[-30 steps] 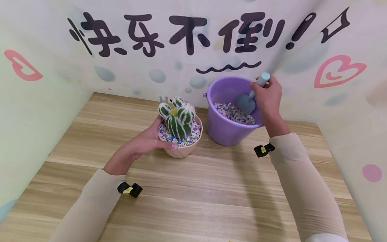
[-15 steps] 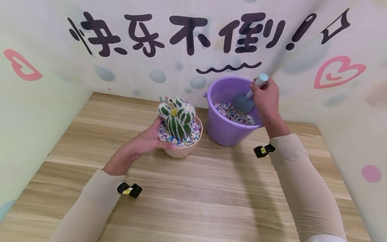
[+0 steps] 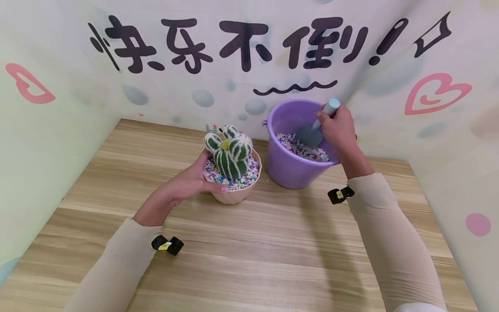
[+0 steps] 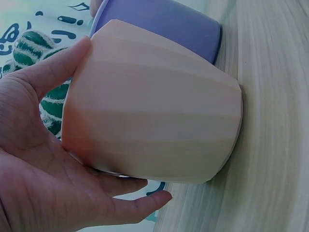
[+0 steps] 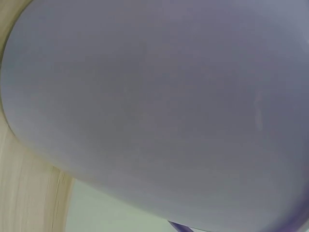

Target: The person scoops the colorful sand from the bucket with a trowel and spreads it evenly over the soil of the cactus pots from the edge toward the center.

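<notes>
A pale pink flowerpot (image 3: 231, 197) stands upright on the table, holding a green cactus (image 3: 231, 162) with white fuzzy ridges amid coloured pebbles. My left hand (image 3: 191, 177) grips the pot from its left side, thumb on the rim at the front; the left wrist view shows fingers reaching round behind the pot (image 4: 154, 106). With my right hand (image 3: 340, 130) I hold the light blue handle of a small shovel (image 3: 309, 136) inside a purple bucket (image 3: 290, 167). The blade touches multicoloured pebbles (image 3: 296, 145) there. Only the bucket wall (image 5: 159, 106) fills most of the right wrist view.
A wood-grain table (image 3: 234, 255) carries both pot and bucket, which stand side by side with a narrow gap. Close behind the bucket rises a white printed backdrop (image 3: 163, 91) with large dark characters. More printed panels flank the table on both sides.
My right hand has moved left and slightly down, lowering the shovel blade leftward across the pebbles in the bucket. My left hand and the flowerpot look unmoved.
</notes>
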`<act>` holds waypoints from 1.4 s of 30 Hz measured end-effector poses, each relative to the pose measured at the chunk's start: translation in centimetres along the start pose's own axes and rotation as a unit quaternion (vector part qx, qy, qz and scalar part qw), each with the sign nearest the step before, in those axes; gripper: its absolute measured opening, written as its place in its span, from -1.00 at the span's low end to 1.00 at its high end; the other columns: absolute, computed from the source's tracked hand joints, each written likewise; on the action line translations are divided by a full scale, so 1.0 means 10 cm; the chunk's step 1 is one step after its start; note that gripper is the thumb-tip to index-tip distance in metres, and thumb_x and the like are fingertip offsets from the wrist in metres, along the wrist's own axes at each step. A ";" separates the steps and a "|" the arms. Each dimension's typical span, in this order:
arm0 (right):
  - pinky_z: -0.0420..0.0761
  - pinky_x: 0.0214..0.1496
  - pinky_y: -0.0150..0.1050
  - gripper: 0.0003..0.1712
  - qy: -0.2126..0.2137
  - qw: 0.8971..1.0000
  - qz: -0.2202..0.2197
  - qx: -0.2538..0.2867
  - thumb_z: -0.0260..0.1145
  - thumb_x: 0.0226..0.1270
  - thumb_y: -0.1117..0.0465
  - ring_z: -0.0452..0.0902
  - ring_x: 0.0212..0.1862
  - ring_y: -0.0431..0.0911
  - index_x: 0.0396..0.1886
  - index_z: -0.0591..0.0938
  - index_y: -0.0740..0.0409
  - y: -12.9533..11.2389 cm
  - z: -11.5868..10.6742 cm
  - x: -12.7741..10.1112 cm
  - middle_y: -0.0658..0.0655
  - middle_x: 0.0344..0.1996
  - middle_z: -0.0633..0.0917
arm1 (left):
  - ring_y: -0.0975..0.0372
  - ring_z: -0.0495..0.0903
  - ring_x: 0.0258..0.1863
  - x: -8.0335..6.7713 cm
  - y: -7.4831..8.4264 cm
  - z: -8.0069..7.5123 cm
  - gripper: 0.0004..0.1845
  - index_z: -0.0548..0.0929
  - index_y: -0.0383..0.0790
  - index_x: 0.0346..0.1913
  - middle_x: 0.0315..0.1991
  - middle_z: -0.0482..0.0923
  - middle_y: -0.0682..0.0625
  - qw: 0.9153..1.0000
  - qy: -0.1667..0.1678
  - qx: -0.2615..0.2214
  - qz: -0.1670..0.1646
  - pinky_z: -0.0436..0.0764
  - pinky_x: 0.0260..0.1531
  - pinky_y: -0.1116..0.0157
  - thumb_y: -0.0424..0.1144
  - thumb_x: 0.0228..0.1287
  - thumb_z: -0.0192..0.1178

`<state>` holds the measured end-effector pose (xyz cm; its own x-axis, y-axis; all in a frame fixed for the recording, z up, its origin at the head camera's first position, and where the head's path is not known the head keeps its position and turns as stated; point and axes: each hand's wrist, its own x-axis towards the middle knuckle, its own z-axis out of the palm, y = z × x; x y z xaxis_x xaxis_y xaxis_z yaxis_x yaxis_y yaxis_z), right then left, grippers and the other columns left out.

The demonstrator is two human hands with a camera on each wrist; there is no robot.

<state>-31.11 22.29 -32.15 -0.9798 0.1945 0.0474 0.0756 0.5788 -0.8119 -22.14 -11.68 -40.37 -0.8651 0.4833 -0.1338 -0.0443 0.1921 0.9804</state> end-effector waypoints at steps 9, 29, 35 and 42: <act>0.58 -0.03 -0.25 -0.65 0.042 0.995 0.047 0.080 0.13 0.47 0.02 0.52 -0.11 -0.12 0.06 0.49 0.15 -0.01 -0.03 0.01 0.04 -0.13 0.62 | 0.05 -0.17 0.52 0.00 0.01 0.01 0.28 -0.39 0.10 0.54 0.56 -0.30 -0.03 1.000 0.002 0.001 0.006 -0.15 0.49 0.03 -0.35 0.06 0.43; 0.67 -0.55 -0.25 -0.64 0.114 0.935 0.095 0.324 0.37 0.28 0.09 0.69 -0.55 -0.14 -0.12 0.55 0.25 -0.01 -0.13 0.00 0.10 -0.50 0.70 | -0.01 -0.18 0.52 -0.01 0.02 0.01 0.28 -0.41 0.08 0.54 0.56 -0.31 -0.08 1.000 0.001 -0.003 0.002 -0.16 0.49 0.01 -0.37 0.06 0.41; 0.65 -0.61 -0.27 -0.66 0.139 0.911 0.109 0.372 0.40 0.25 0.06 0.67 -0.62 -0.12 -0.16 0.54 0.18 0.00 -0.17 -0.01 0.08 -0.57 0.70 | 0.00 -0.19 0.53 -0.01 0.02 0.01 0.29 -0.40 0.08 0.55 0.57 -0.31 -0.08 1.000 0.004 -0.005 -0.003 -0.18 0.49 0.02 -0.37 0.05 0.41; 0.64 -0.62 -0.25 -0.68 0.156 0.881 0.114 0.432 0.41 0.24 0.08 0.69 -0.57 -0.07 -0.18 0.56 0.19 -0.01 -0.22 -0.02 0.14 -0.54 0.71 | 0.01 -0.20 0.53 -0.01 0.02 0.00 0.26 -0.39 0.04 0.55 0.56 -0.31 -0.07 1.000 0.000 0.004 0.001 -0.17 0.49 0.02 -0.38 0.07 0.40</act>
<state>-30.47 23.98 -30.82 -0.8488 0.5135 -0.1260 -0.0374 -0.2959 -0.9545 -22.10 -11.67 -40.18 -0.8655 0.4830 -0.1325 -0.0394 0.1981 0.9794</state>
